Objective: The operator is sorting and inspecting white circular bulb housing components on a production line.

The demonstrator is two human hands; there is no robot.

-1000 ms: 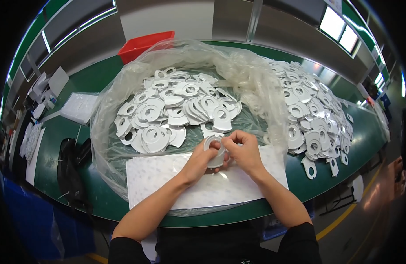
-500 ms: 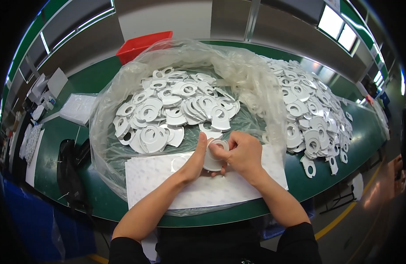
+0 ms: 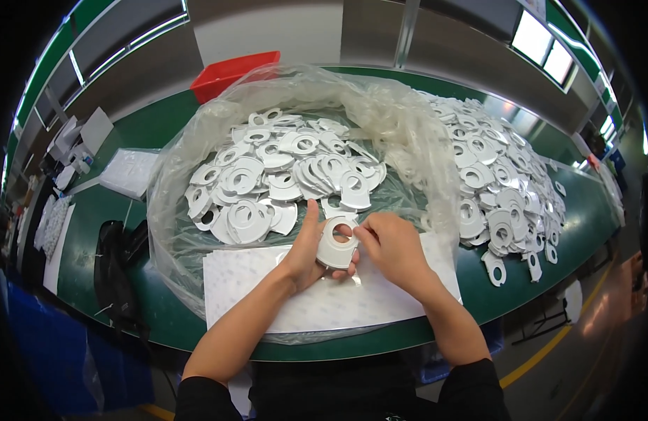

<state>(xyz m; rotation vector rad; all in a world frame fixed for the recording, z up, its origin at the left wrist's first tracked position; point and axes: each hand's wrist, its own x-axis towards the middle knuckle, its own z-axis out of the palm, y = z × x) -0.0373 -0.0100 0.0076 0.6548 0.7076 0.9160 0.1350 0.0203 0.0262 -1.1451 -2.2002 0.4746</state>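
A flat white plastic part (image 3: pixel 332 255) with a round hole and a rounded end lies tilted across my left hand (image 3: pixel 303 254). The left fingers curl beneath it, the thumb stands up beside its left edge, and one fingertip shows through the hole. My right hand (image 3: pixel 395 245) is closed, thumb and forefinger pinched at the part's upper right rim; whether a thin film is also between them cannot be made out. Both hands are over a stack of white printed sheets (image 3: pixel 254 298). Beyond them, a heap of similar white parts (image 3: pixel 241 175) lies in a clear plastic bag (image 3: pixel 171 242).
A second large heap of white parts (image 3: pixel 510 203) covers the right side of the green table (image 3: pixel 317 352). At the back left stands a red bin (image 3: pixel 233 69). A black bag (image 3: pixel 112 274) and a clear-wrapped white packet (image 3: pixel 127 173) are at the left.
The right thumb has left the part's hole, and the right hand has shifted slightly right to its rim. The part now faces up more openly in the left hand.
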